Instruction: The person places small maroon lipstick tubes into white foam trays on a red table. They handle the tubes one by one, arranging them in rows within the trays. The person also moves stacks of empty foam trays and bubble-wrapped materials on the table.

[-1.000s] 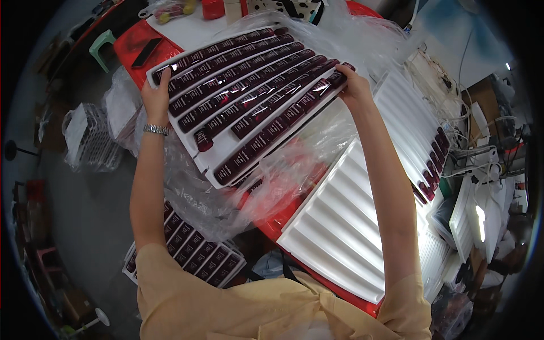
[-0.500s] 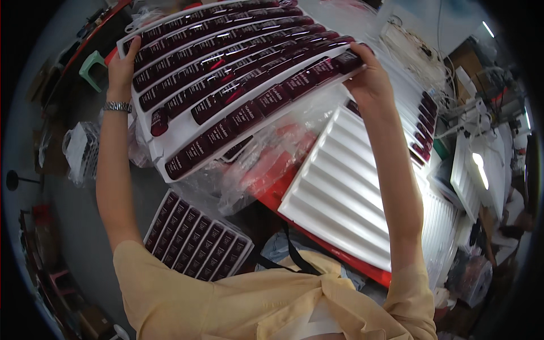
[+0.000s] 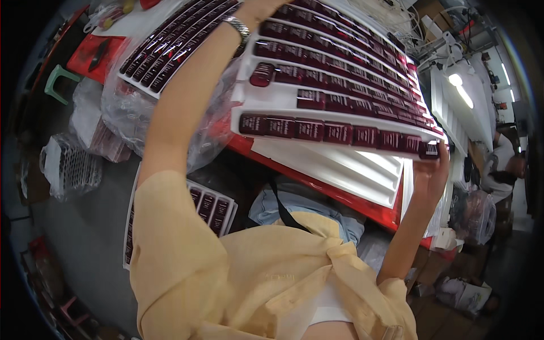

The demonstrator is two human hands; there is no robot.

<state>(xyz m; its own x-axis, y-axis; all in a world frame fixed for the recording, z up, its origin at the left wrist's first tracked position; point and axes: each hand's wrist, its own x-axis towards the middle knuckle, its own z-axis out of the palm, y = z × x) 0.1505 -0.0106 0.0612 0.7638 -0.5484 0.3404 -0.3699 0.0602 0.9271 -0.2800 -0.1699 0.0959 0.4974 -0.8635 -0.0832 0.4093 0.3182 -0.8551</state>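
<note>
I hold a white ribbed tray [image 3: 279, 103] above the work table, tilted. Rows of small, glossy dark red containers [image 3: 309, 129] fill most of its grooves, with a gap in the row behind the nearest one. My left hand [image 3: 263, 8] grips the tray's far left side, its fingers partly cut off by the picture's upper edge. At the near right corner, my right hand [image 3: 432, 170] is closed on the rim, its fingers partly hidden by the tray. Below the held tray lies a white ribbed tray [image 3: 340, 170], partly covered.
A filled tray [image 3: 181, 42] lies at the far left beside crumpled clear plastic [image 3: 130, 113]. Another filled tray [image 3: 212, 207] stands low beside my left arm. The red table edge [image 3: 317, 188] runs in front of me. A green stool [image 3: 61, 82] stands farther left.
The held tray has swung to the right, over the white ribbed tray. Both hands moved right with it, keeping their grip. The filled tray at the far left has come into view.
</note>
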